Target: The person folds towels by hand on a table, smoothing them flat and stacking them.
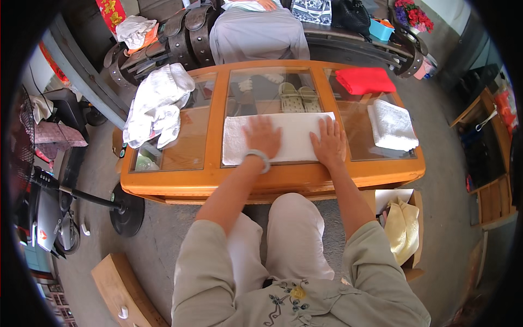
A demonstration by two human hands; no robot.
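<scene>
A white towel (296, 137), folded into a long flat rectangle, lies across the middle of a glass-topped wooden coffee table (282, 178). My left hand (262, 139), slightly blurred and with a pale bangle at the wrist, rests flat on its left part with fingers spread. On the towel's right end lies my right hand (330, 142), palm down, fingers apart. A loose heap of white towels (161, 102) is on the table's left side. To the right sit a folded white towel (393, 124) and, behind it, a folded red cloth (365, 80).
Across the table, a person (259, 34) sits on a dark wooden bench with bags. A cardboard box (416, 229) holding yellow cloth stands on the floor at right. The round base of a fan (126, 210) is at left, and a wooden stool (126, 290) is lower left.
</scene>
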